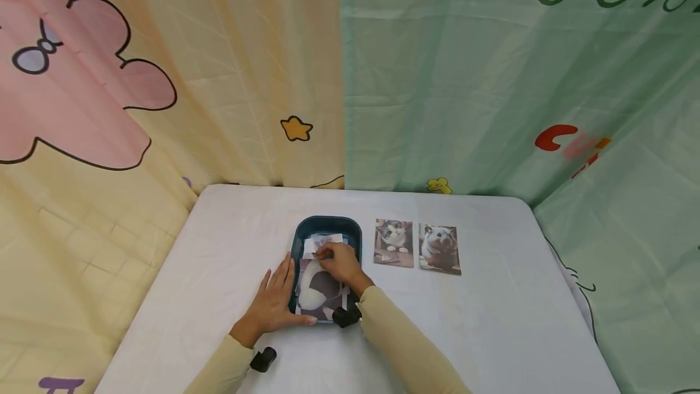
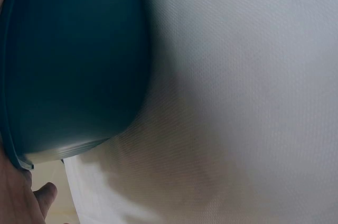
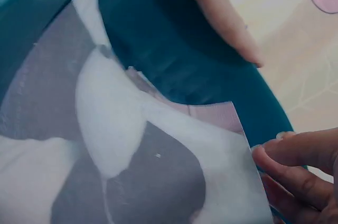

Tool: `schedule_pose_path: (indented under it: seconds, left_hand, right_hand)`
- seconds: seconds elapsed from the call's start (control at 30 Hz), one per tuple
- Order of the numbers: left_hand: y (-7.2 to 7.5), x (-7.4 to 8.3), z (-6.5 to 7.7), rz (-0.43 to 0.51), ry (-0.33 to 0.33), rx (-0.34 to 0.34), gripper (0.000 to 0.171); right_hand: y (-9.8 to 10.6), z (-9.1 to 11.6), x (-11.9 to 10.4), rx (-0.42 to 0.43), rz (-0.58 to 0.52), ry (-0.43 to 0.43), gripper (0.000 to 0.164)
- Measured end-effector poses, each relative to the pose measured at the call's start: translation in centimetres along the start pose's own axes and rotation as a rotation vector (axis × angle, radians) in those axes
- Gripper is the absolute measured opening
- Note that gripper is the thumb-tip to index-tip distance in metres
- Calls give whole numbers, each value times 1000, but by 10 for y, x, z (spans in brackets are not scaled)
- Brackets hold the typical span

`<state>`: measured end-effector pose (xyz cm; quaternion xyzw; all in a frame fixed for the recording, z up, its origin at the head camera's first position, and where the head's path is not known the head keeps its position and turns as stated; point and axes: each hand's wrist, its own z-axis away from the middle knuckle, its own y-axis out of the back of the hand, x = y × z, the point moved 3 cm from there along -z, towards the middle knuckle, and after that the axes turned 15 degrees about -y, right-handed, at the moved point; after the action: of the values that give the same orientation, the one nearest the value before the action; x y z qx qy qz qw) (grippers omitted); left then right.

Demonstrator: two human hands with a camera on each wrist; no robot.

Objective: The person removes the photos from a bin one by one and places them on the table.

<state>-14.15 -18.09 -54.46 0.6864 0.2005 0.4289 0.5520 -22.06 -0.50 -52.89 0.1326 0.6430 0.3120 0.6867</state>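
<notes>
Counter (image 1: pixel 519 321): white covering, fine woven texture in the left wrist view, rounded far corners. Directly on it, teal plastic bin (image 1: pixel 328 222), slightly left of centre, long side running near to far. Right of the bin, apart from it: cat photo card (image 1: pixel 394 243), then hamster-like animal photo card (image 1: pixel 440 249), slightly skewed. Cards side by side, narrow gap between, both picture side up.

Yellow curtain (image 1: pixel 235 65) (orange star (image 1: pixel 296 129) printed) beside green curtain (image 1: pixel 437 90).
</notes>
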Motion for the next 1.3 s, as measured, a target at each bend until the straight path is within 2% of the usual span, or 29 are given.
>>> schedule_pose_path:
  seconds: [0.2, 0.33, 0.53, 0.63, 0.83, 0.97, 1.1, 1.2, 1.3]
  left_hand:
    - [-3, 0, -1, 7, 16, -24, 138]
    - [-3, 0, 0, 4, 14, -28, 138]
    - [-4, 1, -1, -7, -13, 5, 138]
    - [-5, 1, 0, -4, -12, 11, 138]
    - [-4, 0, 1, -23, -7, 28, 138]
    - [-3, 0, -1, -20, -4, 21, 138]
    - [-3, 0, -2, -35, -5, 12, 137]
    - [-2, -1, -2, -53, -15, 16, 137]
    - [-2, -1, -2, -55, -15, 18, 138]
  right_hand:
    - [5, 2, 5, -55, -91, -32, 30]
    - [6, 5, 7, -39, -23, -22, 24]
    - [11, 8, 5, -46, 87, 14, 23]
    - [15, 11, 5, -45, 65, 9, 24]
    - [22, 16, 8, 20, 10, 23, 21]
    - [26, 17, 10, -34, -22, 62, 14]
    - [30, 18, 11, -68, -4, 85, 19]
    - [33, 18, 14, -37, 10, 69, 21]
    - [37, 19, 17, -7, -31, 26, 20]
